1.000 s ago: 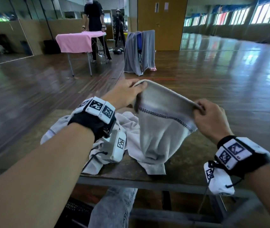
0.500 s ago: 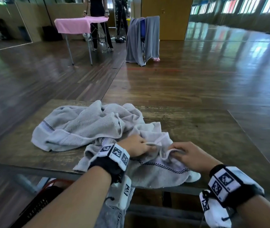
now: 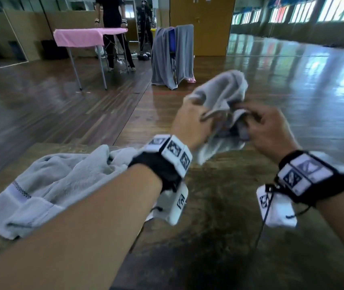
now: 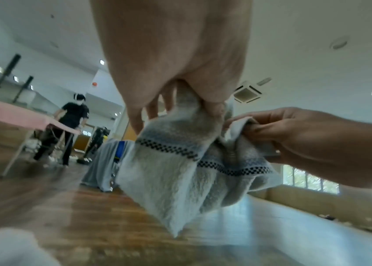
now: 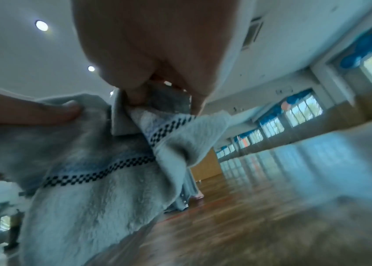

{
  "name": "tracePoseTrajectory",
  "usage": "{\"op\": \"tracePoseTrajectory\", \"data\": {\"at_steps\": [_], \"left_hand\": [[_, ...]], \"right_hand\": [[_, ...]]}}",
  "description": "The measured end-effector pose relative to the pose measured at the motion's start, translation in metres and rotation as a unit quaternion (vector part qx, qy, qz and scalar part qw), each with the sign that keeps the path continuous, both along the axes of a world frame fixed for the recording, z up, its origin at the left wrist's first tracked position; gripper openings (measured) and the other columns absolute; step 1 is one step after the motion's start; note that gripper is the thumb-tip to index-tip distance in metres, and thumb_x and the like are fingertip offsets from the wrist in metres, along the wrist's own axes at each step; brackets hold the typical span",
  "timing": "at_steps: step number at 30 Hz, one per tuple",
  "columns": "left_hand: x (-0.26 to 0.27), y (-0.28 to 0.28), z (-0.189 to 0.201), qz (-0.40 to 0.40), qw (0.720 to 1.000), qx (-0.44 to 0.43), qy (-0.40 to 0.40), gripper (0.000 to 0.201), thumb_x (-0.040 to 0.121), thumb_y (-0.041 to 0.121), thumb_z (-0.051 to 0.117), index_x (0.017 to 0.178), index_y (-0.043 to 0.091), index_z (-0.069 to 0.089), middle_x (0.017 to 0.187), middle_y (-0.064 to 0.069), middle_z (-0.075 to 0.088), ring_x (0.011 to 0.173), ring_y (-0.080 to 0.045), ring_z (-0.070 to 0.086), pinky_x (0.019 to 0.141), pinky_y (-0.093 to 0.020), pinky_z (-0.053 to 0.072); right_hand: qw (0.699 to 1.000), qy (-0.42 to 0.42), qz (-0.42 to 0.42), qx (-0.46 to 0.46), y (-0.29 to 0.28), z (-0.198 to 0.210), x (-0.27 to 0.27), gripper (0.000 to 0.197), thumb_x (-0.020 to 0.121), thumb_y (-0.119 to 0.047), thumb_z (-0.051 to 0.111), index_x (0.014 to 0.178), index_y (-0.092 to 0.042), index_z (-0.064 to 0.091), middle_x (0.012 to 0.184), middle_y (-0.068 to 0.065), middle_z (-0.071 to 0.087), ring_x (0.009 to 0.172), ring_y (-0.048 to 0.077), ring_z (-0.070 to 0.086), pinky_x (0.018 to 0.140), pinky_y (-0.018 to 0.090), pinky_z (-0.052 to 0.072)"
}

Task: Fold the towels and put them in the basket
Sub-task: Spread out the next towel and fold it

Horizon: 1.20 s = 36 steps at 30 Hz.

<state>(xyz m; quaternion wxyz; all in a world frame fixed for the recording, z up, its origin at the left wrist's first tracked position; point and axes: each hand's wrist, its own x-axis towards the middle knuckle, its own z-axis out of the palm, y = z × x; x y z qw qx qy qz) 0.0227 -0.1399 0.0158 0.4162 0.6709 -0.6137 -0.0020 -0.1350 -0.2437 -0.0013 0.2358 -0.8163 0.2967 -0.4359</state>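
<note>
A small grey towel (image 3: 221,105) with a black checkered band (image 4: 169,148) is bunched in the air above the far part of the table. My left hand (image 3: 192,124) pinches its top edge, and my right hand (image 3: 269,126) pinches a nearby fold (image 5: 135,108). The two hands are close together. A second, larger grey towel (image 3: 58,185) lies crumpled on the table's left side, under my left forearm. No basket shows in any view.
The worn wooden table (image 3: 229,237) spreads below my hands. Beyond it on the wooden floor stand a chair draped with grey cloth (image 3: 173,57) and a pink-covered table (image 3: 83,36) with a person (image 3: 112,21) behind it.
Half a second ago both hands pressed the small towel on the table near its front edge. Now they have lifted it up and forward, bunched between them.
</note>
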Motion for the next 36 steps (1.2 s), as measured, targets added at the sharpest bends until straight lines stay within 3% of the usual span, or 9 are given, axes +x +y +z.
{"op": "tracePoseTrajectory", "data": {"at_steps": [3,10,17,20,22,27,30,33,36], "left_hand": [[0.035,-0.025,0.005,0.096,0.993,0.035,-0.067,0.033,0.098,0.023,0.052,0.079,0.004,0.071,0.089,-0.019,0.065,0.079,-0.032,0.061,0.070,-0.039,0.047],[0.059,-0.027,-0.043,0.126,0.988,0.077,0.032,0.027,0.099,0.029,0.058,0.072,0.026,0.062,0.089,-0.017,0.054,0.076,-0.035,0.058,0.074,-0.041,0.052],[0.050,-0.041,-0.064,0.131,0.973,0.182,0.058,0.047,0.101,0.048,0.044,0.069,0.016,0.055,0.099,-0.029,0.067,0.093,-0.041,0.066,0.071,-0.034,0.054],[0.046,-0.047,-0.065,0.094,0.968,0.154,0.174,0.035,0.103,0.030,0.050,0.084,0.002,0.058,0.062,-0.006,0.058,0.069,-0.029,0.073,0.045,-0.026,0.052],[0.047,-0.055,-0.062,0.090,0.965,0.099,0.227,0.033,0.102,0.023,0.053,0.078,0.003,0.065,0.066,-0.006,0.055,0.080,-0.034,0.071,0.063,-0.037,0.061],[0.052,-0.053,-0.061,0.103,0.993,-0.038,0.035,0.044,0.099,0.022,0.056,0.057,0.026,0.044,0.049,0.012,0.038,0.046,0.000,0.045,0.047,-0.009,0.033],[0.055,-0.050,-0.076,0.085,0.987,0.109,-0.086,0.035,0.101,0.021,0.054,0.066,0.015,0.059,0.063,0.000,0.055,0.058,-0.007,0.053,0.057,-0.015,0.039],[0.056,-0.042,-0.103,0.065,0.929,0.349,-0.101,0.020,0.099,0.019,0.053,0.084,0.016,0.066,0.087,-0.009,0.064,0.086,-0.027,0.062,0.082,-0.036,0.050],[0.052,-0.033,-0.121,0.046,0.927,0.366,-0.075,0.021,0.096,0.018,0.059,0.080,0.013,0.071,0.086,-0.009,0.068,0.090,-0.029,0.065,0.084,-0.037,0.051]], "right_hand": [[0.995,0.072,-0.065,-0.009,-0.054,0.009,-0.003,0.037,0.099,-0.009,0.046,0.121,-0.022,0.072,0.131,0.002,0.067,0.127,0.022,0.058,0.106,0.041,0.047],[0.973,0.182,-0.135,0.034,-0.096,-0.041,-0.013,0.032,0.103,-0.030,0.046,0.124,-0.031,0.070,0.123,0.008,0.071,0.113,0.036,0.063,0.096,0.048,0.052],[0.969,0.118,-0.110,0.188,-0.124,-0.068,-0.016,0.032,0.102,-0.030,0.046,0.088,-0.038,0.073,0.090,0.004,0.070,0.055,0.033,0.073,0.061,0.046,0.062],[0.968,0.072,-0.083,0.224,-0.135,-0.068,-0.018,0.035,0.102,-0.017,0.051,0.079,-0.028,0.076,0.091,0.017,0.072,0.071,0.038,0.076,0.075,0.052,0.062],[0.973,0.070,-0.066,0.210,-0.141,-0.067,-0.020,0.030,0.100,-0.009,0.056,0.082,-0.021,0.077,0.094,0.018,0.074,0.090,0.039,0.074,0.087,0.051,0.059],[0.989,0.134,-0.056,-0.020,-0.127,-0.051,-0.031,0.034,0.081,-0.018,0.050,0.100,-0.035,0.073,0.077,-0.015,0.071,0.084,0.010,0.063,0.079,0.020,0.042],[0.953,0.290,-0.064,-0.062,-0.115,-0.054,-0.043,0.030,0.081,-0.007,0.055,0.095,-0.022,0.077,0.086,0.002,0.070,0.085,0.024,0.062,0.082,0.043,0.049],[0.856,0.515,-0.037,0.014,-0.104,-0.075,-0.053,0.029,0.086,0.001,0.056,0.090,-0.022,0.073,0.098,0.010,0.068,0.097,0.032,0.064,0.089,0.039,0.050],[0.836,0.545,-0.026,0.059,-0.091,-0.095,-0.063,0.045,0.091,0.000,0.049,0.122,-0.022,0.071,0.125,0.007,0.069,0.121,0.029,0.058,0.098,0.032,0.043]]}}
